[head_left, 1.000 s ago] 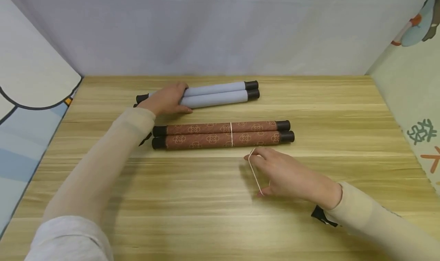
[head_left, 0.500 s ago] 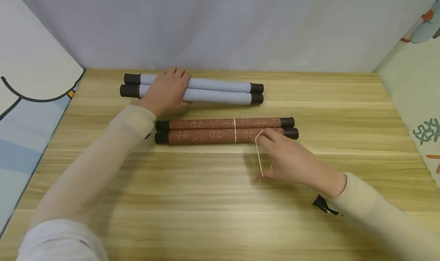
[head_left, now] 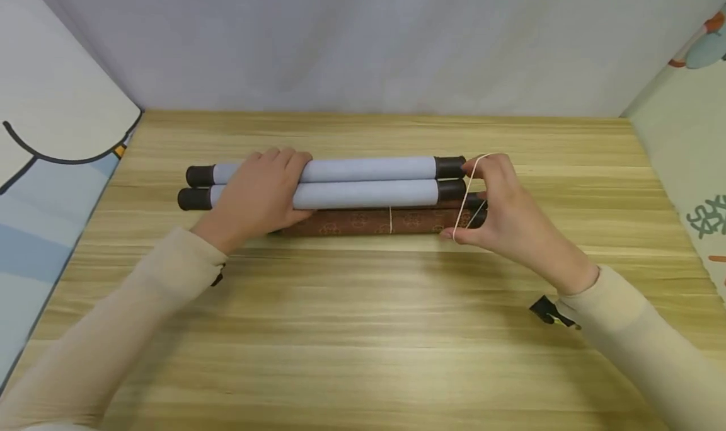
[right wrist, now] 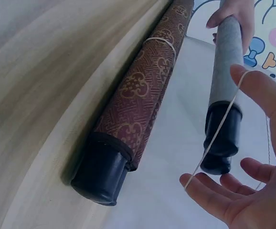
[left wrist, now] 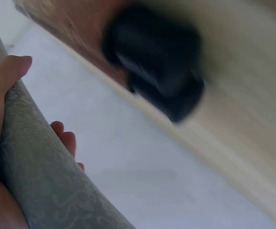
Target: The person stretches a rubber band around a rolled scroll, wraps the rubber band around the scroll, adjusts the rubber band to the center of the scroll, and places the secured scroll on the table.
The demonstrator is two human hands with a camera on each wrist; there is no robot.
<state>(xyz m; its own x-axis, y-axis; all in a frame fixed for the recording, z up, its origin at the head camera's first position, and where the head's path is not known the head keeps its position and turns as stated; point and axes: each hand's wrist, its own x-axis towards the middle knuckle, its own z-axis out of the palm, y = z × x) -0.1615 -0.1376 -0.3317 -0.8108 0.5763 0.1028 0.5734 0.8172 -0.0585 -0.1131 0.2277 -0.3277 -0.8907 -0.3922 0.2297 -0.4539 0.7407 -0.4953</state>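
My left hand [head_left: 255, 195] grips a pair of light grey-blue scrolls [head_left: 368, 193] with black end caps, thumb along the near side and fingers over the far side. The right wrist view shows this pair raised off the table. Stretched over the spread thumb and fingers of my right hand [head_left: 510, 210] is a thin white rubber band [right wrist: 217, 136], forming an open loop right at the pair's right-hand caps. Below the pair lie two brown patterned scrolls [head_left: 363, 222] with black caps, partly hidden in the head view. Another white band [right wrist: 163, 40] binds them around the middle.
The wood-grain table [head_left: 363, 330] carries the brown scrolls. A pale cloth [head_left: 374, 46] hangs along its back edge, and printed panels with cartoon drawings stand at the left [head_left: 62, 103] and right [head_left: 686, 128].
My left hand has lifted the grey-blue scrolls and brought them toward me, over the brown pair. My right hand has moved up and right with the rubber band, to the scrolls' right ends.
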